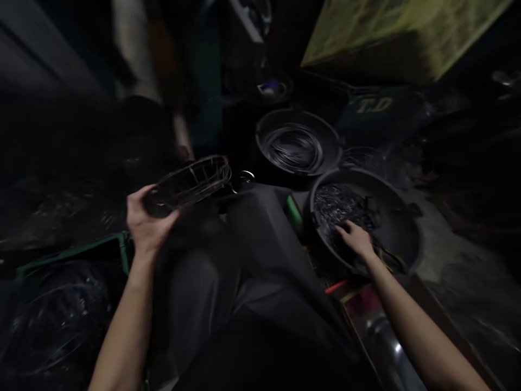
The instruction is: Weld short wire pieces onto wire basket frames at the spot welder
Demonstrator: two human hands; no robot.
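In a dim, cluttered workspace, a seated person's left hand grips a wire basket frame by its near rim, the thumb hooked over the edge and the fingers wrapped beneath it, clamped on the metal. The frame sits above the person's left knee, tilted so that its far end rises toward the upper right of the view; it is oval, made of thin dark wire ribs running between two rim hoops, and catches faint highlights along the wires. Just past its far end a small shiny metal ring glints. The right hand reaches down into a round black tub at the person's right, palm down, fingers loosely spread and resting on a heap of small dark metal pieces; whether the fingers have closed on any piece cannot be told. Behind that tub stands a second black tub holding a coil of wire. The person's dark trousers fill the middle of the view, with a green crate at the left and a shiny metal tube near the right forearm.
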